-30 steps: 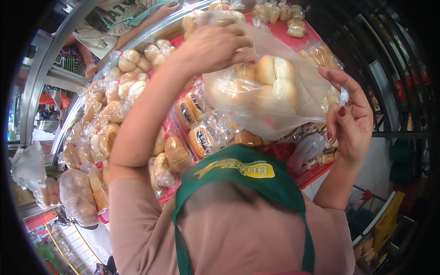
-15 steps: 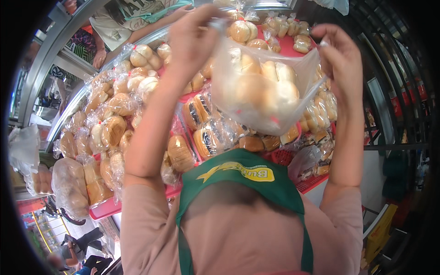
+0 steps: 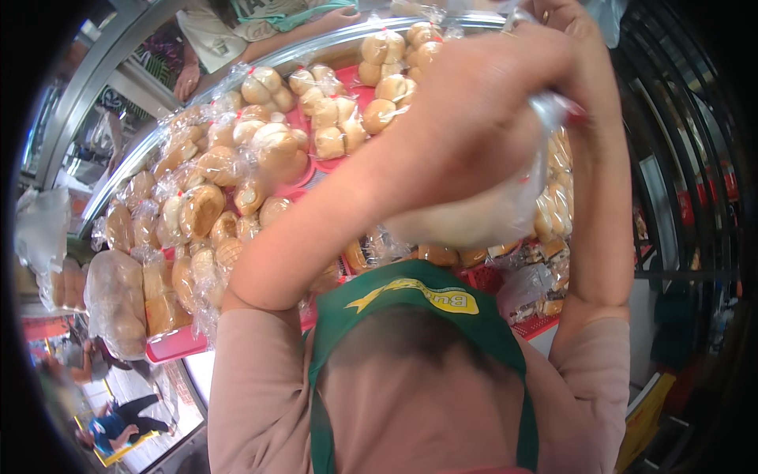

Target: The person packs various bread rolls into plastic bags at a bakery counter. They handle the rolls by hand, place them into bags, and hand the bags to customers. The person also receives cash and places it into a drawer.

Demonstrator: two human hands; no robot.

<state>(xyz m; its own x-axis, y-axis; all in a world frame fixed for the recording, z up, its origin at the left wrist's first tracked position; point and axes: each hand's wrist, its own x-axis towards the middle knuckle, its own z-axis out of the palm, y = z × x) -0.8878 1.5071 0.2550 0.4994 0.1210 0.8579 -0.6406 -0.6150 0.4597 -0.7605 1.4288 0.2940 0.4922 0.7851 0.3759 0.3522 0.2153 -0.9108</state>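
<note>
2 raised hands (image 3: 489, 103), seemingly clenched

Bright, even daylight, soft shadows only. Glare on the clear plastic bag (image 3: 505, 205) & metal rail (image 3: 260, 63). Raised forearm close to lens, soft w/ motion blur. Heavy fisheye bend, black vignette at rim.

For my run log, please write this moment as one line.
left hand: grips top of clear bag of buns | right hand: at bag top, grip unclear | bag: raised over red trays of bagged bread
</note>
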